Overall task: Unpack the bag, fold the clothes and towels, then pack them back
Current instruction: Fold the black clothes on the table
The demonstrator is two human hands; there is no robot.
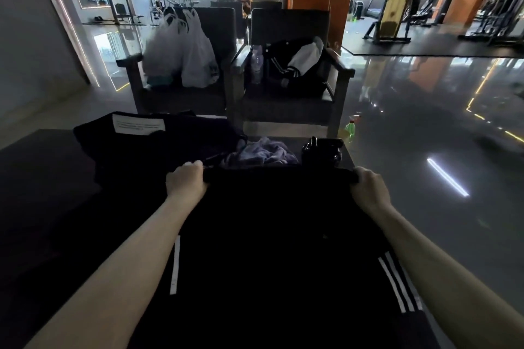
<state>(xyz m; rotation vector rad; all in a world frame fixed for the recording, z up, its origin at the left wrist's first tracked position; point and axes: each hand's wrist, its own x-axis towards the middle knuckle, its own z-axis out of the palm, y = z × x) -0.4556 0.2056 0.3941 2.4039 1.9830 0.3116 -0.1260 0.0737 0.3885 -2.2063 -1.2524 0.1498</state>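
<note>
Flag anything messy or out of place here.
A lavender cloth lies crumpled, unfolded, at the table's far edge, beyond the black garment gripped by the left hand and right hand. A green bottle sits on the floor beside the table. Nothing looks spilled.

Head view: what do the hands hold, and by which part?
One black white-striped fabric garment; left hand grips its far edge's left end, right hand the right end.

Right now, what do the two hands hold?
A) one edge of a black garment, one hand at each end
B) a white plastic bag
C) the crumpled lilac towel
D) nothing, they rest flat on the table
A: the left hand and the right hand each grip one end of the far edge of the black garment; the lilac towel lies crumpled beyond it, untouched.
</note>
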